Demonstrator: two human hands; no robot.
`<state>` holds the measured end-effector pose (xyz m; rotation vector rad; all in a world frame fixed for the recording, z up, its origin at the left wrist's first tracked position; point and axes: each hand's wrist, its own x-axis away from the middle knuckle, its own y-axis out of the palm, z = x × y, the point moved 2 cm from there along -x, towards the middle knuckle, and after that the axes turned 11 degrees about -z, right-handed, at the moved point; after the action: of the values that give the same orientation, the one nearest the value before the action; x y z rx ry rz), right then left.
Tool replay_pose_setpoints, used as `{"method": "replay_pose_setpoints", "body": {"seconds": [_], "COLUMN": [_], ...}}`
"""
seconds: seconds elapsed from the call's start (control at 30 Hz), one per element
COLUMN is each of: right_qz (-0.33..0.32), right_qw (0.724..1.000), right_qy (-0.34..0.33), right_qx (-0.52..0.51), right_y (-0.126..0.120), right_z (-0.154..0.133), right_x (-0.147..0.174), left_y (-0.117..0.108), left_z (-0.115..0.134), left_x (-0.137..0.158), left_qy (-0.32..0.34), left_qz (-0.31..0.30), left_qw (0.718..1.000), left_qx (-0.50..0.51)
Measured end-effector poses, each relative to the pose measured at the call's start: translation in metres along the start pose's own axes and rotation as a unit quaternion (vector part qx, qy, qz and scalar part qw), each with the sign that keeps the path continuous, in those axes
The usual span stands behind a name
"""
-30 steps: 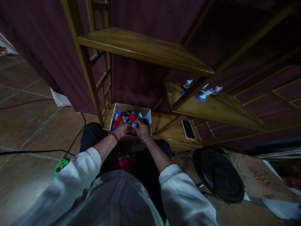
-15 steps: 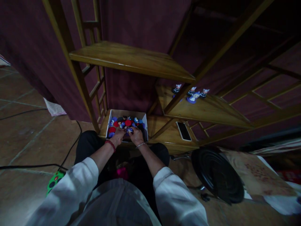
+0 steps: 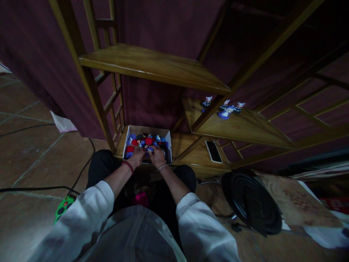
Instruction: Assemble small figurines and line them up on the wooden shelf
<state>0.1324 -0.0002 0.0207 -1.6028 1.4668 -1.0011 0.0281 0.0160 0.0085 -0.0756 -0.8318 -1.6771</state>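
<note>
— Looking from the head camera, where are the hands?
— Both are inside the white box (image 3: 169, 142) on the lowest shelf (image 3: 196, 154), among small figurines (image 3: 147, 141). The left hand (image 3: 137, 157) and right hand (image 3: 157, 156) meet at the near edge, fingers curled around one blue figurine (image 3: 149, 149).
— Pinched by which?
— Cannot tell; it lies between them, equally near. Its long axis is unclear. A phone (image 3: 213, 151) lies to the right.

Dim, warm light leaves the curtain (image 3: 163, 94) nearly black – the white sleeves (image 3: 89, 214) glow palely, and the edges bend and blur.
</note>
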Motion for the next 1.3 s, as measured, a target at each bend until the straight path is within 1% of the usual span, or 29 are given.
{"method": "replay_pose_setpoints", "body": {"seconds": [0.2,0.37,0.5,0.73,0.93,1.07,1.17,1.3], "right_qz": [0.003,0.025,0.030,0.034,0.043,0.040,0.056,0.086], "right_qw": [0.999,0.996,0.994,0.994,0.997,0.996,0.994,0.990], "right_qy": [-0.030,-0.026,-0.024,-0.005,-0.009,-0.007,-0.009,-0.030], "right_qx": [-0.031,-0.084,-0.101,-0.107,-0.071,-0.079,-0.093,-0.107], "right_y": [0.004,0.011,0.016,0.022,0.020,0.022,0.026,0.031], "right_z": [0.006,0.012,0.015,0.018,0.017,0.020,0.024,0.028], "right_x": [0.000,-0.001,-0.002,-0.002,-0.002,-0.003,-0.004,-0.006], "left_y": [0.000,0.000,-0.001,-0.006,-0.009,-0.010,-0.010,-0.010], "left_z": [-0.001,0.000,-0.001,-0.004,-0.004,-0.005,-0.005,-0.005], "left_x": [0.000,0.000,-0.003,-0.011,-0.012,-0.012,-0.011,-0.011], "left_qy": [0.002,-0.008,-0.019,-0.028,-0.023,-0.029,-0.026,-0.012], "left_qz": [-0.009,-0.013,-0.004,0.006,-0.010,-0.023,-0.023,-0.036], "left_qw": [1.000,1.000,1.000,0.999,0.998,0.997,0.997,0.997], "left_qx": [-0.014,-0.015,-0.006,0.020,0.049,0.067,0.069,0.069]}}
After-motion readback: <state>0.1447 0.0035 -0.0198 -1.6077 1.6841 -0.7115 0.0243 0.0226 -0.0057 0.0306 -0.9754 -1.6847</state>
